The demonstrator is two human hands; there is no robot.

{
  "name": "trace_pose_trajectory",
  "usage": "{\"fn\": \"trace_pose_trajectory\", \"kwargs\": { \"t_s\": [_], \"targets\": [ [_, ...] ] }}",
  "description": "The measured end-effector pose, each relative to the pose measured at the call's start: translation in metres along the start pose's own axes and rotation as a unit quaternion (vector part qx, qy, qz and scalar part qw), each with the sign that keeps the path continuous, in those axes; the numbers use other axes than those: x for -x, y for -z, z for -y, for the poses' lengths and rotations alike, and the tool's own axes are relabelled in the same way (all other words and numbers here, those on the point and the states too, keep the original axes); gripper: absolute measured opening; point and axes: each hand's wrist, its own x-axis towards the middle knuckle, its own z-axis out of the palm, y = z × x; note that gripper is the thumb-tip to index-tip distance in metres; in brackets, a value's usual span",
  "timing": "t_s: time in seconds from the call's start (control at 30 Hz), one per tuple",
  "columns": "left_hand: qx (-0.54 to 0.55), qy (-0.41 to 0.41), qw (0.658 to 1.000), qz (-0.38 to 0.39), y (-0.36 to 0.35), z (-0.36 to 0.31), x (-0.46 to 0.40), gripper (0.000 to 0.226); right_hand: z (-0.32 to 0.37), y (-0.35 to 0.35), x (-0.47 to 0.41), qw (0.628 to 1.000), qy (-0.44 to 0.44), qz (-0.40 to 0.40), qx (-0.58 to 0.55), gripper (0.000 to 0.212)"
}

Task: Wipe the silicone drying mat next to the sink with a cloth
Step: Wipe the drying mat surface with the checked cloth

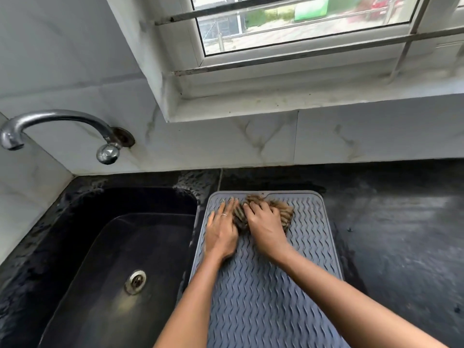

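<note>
A grey silicone drying mat with wavy ridges lies on the black counter, just right of the sink. A bunched brown striped cloth rests on the mat's far end. My right hand grips the cloth and presses it onto the mat. My left hand lies flat on the mat beside the cloth, fingers spread, its fingertips at the cloth's left edge. A ring shows on one of its fingers. Part of the cloth is hidden under my right hand.
A black sink with a metal drain sits to the left. A chrome tap juts from the marble wall above it. The black counter runs on to the right. A window ledge overhangs behind.
</note>
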Motion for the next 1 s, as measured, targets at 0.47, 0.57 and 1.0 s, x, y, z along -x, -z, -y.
{"fn": "trace_pose_trajectory", "kwargs": {
  "t_s": [0.47,0.57,1.0],
  "targets": [
    [-0.006,0.001,1.0,0.0,0.001,0.0,-0.003,0.05,0.003,0.043,-0.012,0.979,-0.089,-0.07,-0.169,0.043],
    [0.018,0.004,1.0,-0.015,0.001,-0.002,0.0,0.047,0.0,0.022,-0.039,0.993,-0.086,0.026,-0.076,0.054],
    [-0.012,-0.008,1.0,0.004,0.003,-0.002,-0.003,0.05,0.017,0.035,0.075,0.994,0.034,0.079,-0.074,0.025]
  ]
}}
